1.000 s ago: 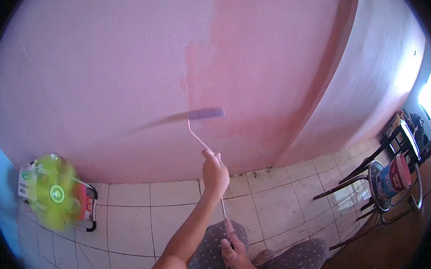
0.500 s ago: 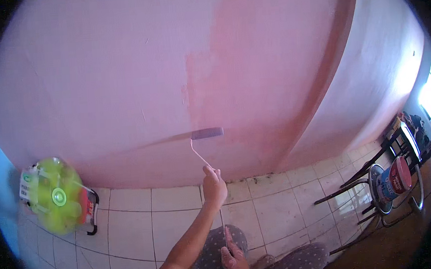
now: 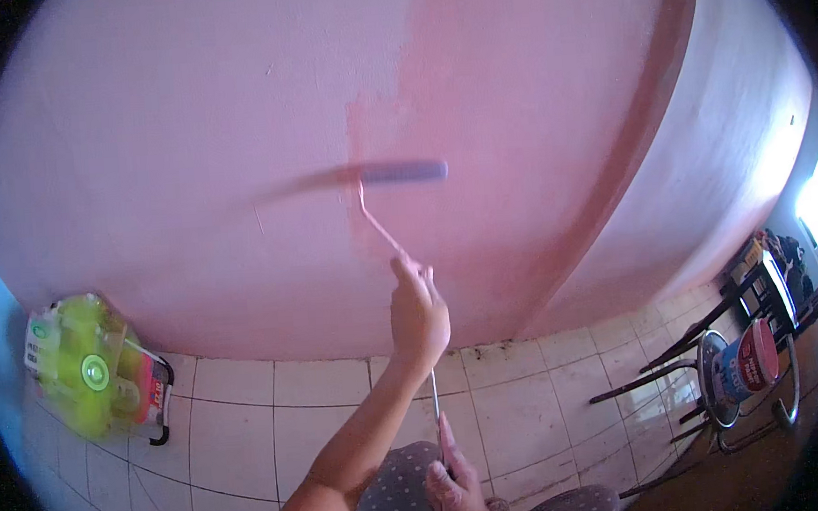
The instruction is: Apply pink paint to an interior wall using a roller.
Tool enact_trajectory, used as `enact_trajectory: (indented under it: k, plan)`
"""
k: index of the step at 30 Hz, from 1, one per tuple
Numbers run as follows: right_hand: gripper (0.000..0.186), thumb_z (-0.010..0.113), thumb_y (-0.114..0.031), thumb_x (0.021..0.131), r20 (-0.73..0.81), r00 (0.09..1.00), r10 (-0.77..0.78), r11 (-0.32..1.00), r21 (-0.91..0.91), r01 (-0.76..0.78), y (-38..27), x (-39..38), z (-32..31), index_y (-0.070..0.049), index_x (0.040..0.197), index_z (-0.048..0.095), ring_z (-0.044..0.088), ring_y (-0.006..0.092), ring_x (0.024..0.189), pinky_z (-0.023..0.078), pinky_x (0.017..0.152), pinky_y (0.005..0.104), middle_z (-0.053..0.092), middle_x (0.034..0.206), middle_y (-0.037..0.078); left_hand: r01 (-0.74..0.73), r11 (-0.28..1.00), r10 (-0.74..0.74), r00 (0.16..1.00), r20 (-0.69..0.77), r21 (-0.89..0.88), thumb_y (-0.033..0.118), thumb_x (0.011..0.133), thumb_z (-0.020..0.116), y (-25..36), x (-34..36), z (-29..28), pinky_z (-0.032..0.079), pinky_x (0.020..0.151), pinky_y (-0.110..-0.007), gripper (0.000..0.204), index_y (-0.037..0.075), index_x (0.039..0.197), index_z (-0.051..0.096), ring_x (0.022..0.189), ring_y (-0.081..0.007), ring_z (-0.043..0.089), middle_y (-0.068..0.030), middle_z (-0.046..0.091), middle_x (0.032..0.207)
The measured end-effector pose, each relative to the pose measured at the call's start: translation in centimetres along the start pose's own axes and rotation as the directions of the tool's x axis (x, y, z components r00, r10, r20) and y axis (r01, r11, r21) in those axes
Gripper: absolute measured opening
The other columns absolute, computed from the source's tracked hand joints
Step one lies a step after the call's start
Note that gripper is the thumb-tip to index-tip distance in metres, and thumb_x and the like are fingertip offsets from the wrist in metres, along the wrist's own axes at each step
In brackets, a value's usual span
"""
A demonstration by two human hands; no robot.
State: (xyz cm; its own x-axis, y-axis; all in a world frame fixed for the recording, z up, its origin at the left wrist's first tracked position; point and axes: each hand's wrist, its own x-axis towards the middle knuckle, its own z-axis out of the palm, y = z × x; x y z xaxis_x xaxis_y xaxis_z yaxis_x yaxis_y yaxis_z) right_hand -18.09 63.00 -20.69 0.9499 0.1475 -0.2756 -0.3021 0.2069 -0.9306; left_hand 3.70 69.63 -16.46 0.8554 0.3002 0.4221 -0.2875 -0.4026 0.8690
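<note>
A long-handled paint roller (image 3: pixel 404 172) is held up in front of the pink wall (image 3: pixel 185 110), its sleeve level and apparently touching it. Beneath the sleeve lies a darker pink patch (image 3: pixel 504 128) with a stepped left edge. My left hand (image 3: pixel 421 316) is closed round the upper part of the pole, just below the bent wire frame. Lower down, close to my knees, my right hand (image 3: pixel 458 489) grips the pole's lower part; pale smears mark its skin. The pole's bottom end is hidden by that hand.
A green fan (image 3: pixel 94 373) with a black-footed frame stands on the tiled floor at the left. At the right, a paint bucket (image 3: pixel 751 361) rests on a metal-legged stool. Dark chair legs (image 3: pixel 686 342) stick out behind it, near the wall.
The roller has moved up the wall and slightly right. My left hand has risen with the pole, while my right hand has shifted a little. The fan appears slightly farther left.
</note>
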Motion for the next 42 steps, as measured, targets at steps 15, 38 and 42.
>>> enact_trajectory:
  k: [15,38,42]
  plan:
    - [0.013,0.049,-0.017,0.095,-0.227,0.963,-0.143,0.970,0.162,0.182,5.2,1.0,-0.2,-0.008,0.105,0.051,0.030,0.0021,0.042,0.024,0.036,0.0192,0.035,0.056,-0.007,0.030,0.999,-0.031,0.999,0.023,0.022,0.009,0.093,0.044,0.8,0.0,0.5,0.047,0.058,-0.049,0.018,0.000,0.104,0.033,0.076,-0.0421,0.061,-0.0254,0.060,0.082]
    - [0.006,0.045,-0.016,0.096,-0.261,0.918,-0.299,0.953,-0.126,0.275,12.2,1.5,-0.7,-0.011,0.098,0.048,0.029,0.0045,0.038,0.024,0.033,0.0194,0.034,0.054,-0.007,-0.045,0.980,0.044,0.999,0.007,0.196,0.010,0.094,0.042,-3.2,-2.7,0.4,0.048,0.055,-0.048,0.020,-0.002,0.106,0.032,0.069,-0.0411,0.061,-0.0236,0.060,0.074]
    - [0.069,0.046,-0.026,0.096,0.021,0.988,-0.151,0.987,0.059,0.150,1.1,0.3,1.8,-0.011,0.147,0.002,0.032,0.0052,0.043,0.030,0.038,0.0209,0.034,0.057,-0.005,-0.040,0.990,0.038,0.999,0.019,0.134,0.009,0.094,0.042,0.5,0.5,-0.7,0.048,0.053,-0.047,0.021,-0.002,0.108,0.032,0.067,-0.0406,0.061,-0.0236,0.060,0.075]
